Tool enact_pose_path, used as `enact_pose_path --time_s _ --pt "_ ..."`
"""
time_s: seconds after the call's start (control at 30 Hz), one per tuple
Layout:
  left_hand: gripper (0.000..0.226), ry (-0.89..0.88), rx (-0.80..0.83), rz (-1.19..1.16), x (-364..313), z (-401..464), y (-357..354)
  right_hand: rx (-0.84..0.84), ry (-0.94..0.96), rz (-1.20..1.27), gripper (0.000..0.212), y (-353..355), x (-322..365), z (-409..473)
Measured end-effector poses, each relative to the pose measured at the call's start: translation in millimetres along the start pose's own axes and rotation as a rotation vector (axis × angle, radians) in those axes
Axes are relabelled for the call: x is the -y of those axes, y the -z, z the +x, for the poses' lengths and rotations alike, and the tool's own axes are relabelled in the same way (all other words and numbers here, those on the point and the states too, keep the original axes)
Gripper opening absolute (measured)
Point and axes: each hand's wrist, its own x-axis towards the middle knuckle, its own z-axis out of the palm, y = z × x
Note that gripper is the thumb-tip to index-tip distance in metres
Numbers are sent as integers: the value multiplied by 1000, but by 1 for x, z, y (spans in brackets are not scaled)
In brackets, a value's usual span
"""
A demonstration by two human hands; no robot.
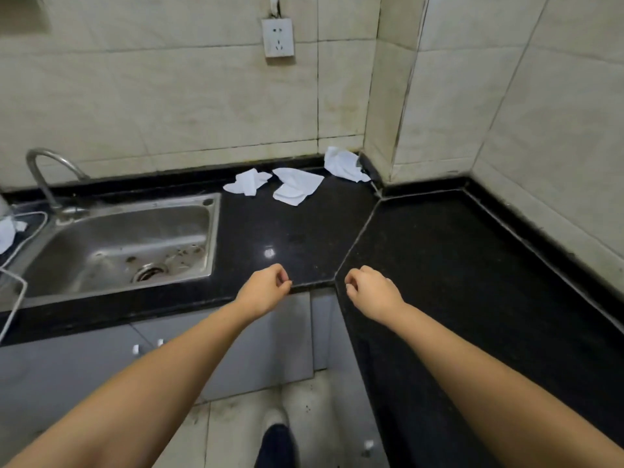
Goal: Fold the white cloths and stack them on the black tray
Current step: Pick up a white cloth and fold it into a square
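Lying crumpled on the counter (304, 231), three white cloths (296, 185); both hands' fingers (282, 276) loosely curled, empty.

Three cloths (297, 185) lie on counter (439, 265) at 12 o'clock, near back wall; sink (118, 244) at 9; both hands (266, 290) at 6, over counter's front edge.

Crumpled white cloth at left edge (6, 233): cut off by frame, extent unknown. Thin white wire rack or cable (15, 298) at left edge: partly out of frame, identity unclear. Both bare forearms run off bottom edge. Curled fingertips of left hand (266, 287) and right hand (369, 287): undersides hidden. Dark shoe on floor (277, 444): cropped, blurred.
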Motion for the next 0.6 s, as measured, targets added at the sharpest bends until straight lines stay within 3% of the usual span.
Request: enact_pose_path --time_s 0.23,0.33,0.6 --pt "4 -44 84 34 43 179 12 32 -55 34 24 -24 11 163" --pt "17 -76 137 102 60 255 20 76 -92 52 25 -30 24 238" --pt "30 -425 114 506 98 410 8 -38 -106 51 32 -68 55 402"
